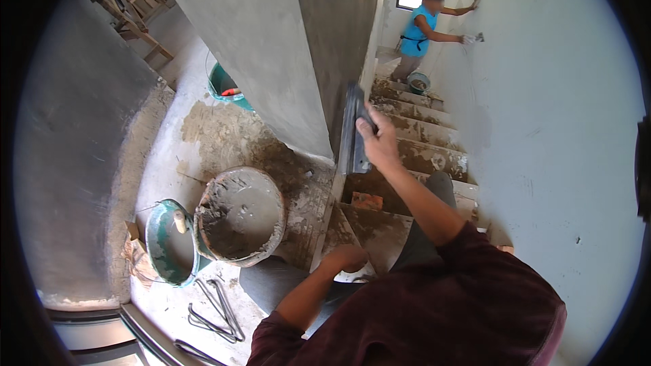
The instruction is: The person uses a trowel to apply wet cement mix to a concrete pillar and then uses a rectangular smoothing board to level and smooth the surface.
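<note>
My right hand (381, 139) is closed around the handle of a long, dark plastering trowel (350, 118). The trowel stands nearly upright along the edge of the grey plastered wall (336, 34), slightly blurred; I cannot tell whether its blade touches the plaster. Low in front of me, my left hand (344, 258) is curled beside my knee, its fingertips hidden. To my left is a round tub (279, 230) of wet grey mortar. Against it stands a green bucket (157, 244) with a pale-handled tool (180, 221) inside.
Mortar-splashed stairs (424, 129) run along the pale right wall (556, 129). Up there a person in blue (417, 30) works at that wall, near a small bucket (418, 82). A brick (367, 200), another green bucket (220, 81), bent metal rods (220, 312) and stacked timber (139, 10) lie around.
</note>
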A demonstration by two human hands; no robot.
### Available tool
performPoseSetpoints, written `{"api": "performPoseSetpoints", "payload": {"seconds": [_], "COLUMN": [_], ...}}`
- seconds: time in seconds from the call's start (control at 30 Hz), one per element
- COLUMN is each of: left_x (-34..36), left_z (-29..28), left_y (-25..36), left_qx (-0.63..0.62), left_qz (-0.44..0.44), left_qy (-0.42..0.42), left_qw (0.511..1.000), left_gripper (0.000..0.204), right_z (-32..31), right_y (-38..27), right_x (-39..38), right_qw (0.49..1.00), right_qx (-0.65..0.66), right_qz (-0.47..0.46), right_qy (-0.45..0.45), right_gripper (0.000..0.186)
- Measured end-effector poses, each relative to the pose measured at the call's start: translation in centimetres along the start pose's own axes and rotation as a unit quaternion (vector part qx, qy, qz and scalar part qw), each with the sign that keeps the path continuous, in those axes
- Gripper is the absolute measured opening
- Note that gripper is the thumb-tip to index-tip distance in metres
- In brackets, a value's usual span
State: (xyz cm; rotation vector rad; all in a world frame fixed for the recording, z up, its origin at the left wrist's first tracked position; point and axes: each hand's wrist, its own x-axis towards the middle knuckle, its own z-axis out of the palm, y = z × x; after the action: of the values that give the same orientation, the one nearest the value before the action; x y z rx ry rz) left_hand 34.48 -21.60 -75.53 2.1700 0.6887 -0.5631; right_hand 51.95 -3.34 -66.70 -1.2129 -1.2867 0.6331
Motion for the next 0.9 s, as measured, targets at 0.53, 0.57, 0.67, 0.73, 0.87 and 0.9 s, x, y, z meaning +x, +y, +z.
{"api": "performPoseSetpoints", "payload": {"seconds": [0.53,0.57,0.67,0.73,0.87,0.9], "left_x": [1.7,2.0,1.5,2.3,0.6,0.1], "left_z": [3.5,2.7,2.9,6.2,5.6,4.8], "left_y": [-2.1,-1.3,-0.6,-3.1,-2.4,-1.9], "left_qx": [-0.006,0.010,-0.037,-0.075,-0.121,-0.109], "left_qz": [-0.001,0.000,-0.014,-0.003,-0.046,-0.065], "left_qy": [-0.080,-0.110,-0.112,-0.141,-0.140,-0.129], "left_qw": [0.997,0.994,0.993,0.987,0.982,0.984], "left_gripper": [0.024,0.024,0.026,0.026,0.027,0.027], "right_z": [1.6,1.0,-0.6,-0.5,-2.0,-3.1], "right_y": [-10.3,-5.6,-0.9,-6.6,-22.8,-26.3], "right_x": [3.1,1.2,-1.4,2.4,12.7,13.7], "right_qw": [0.975,0.986,0.996,0.982,0.889,0.897], "right_qx": [0.065,0.022,-0.043,0.033,0.111,0.086], "right_qz": [-0.209,-0.167,-0.081,-0.176,-0.424,-0.423], "right_qy": [0.027,0.018,0.005,0.059,0.132,0.088], "right_gripper": [0.047,0.044,0.047,0.046,0.041,0.040]}}
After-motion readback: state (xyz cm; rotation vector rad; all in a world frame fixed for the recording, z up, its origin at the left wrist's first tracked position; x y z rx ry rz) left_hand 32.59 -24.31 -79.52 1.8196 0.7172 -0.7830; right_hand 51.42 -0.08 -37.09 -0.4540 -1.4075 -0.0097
